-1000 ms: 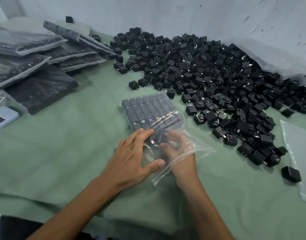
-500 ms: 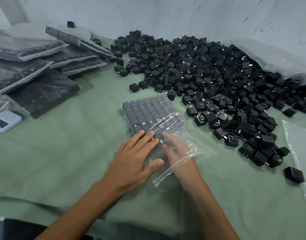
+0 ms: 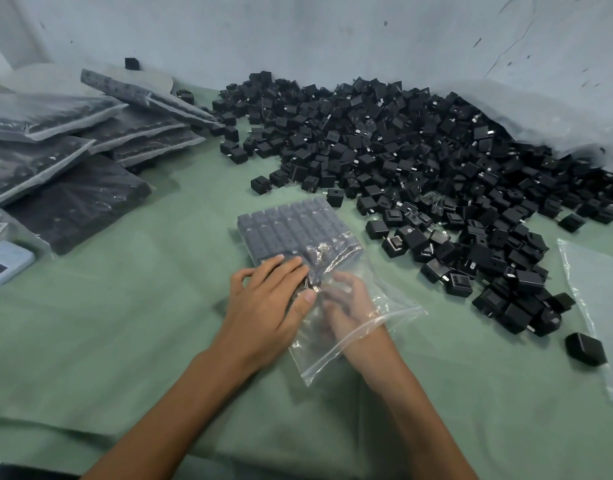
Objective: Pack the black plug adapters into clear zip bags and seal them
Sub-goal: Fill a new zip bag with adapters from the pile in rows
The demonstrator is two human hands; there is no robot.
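A clear zip bag [image 3: 393,304] lies on a green cloth [image 3: 125,334], its open mouth nearest the viewer. The left hand [image 3: 267,306] rests flat on the bag's near left side, fingers straight, pressing down. The right hand [image 3: 348,308] reaches inside through the mouth, fingers bent; the plastic blurs whether they hold anything. In the bag's far half, black plug adapters [image 3: 294,228] sit in tidy rows. Beyond and right of the bag sprawls a loose heap [image 3: 419,150] of them. Beyond and left of the bag lie filled bags [image 3: 73,157].
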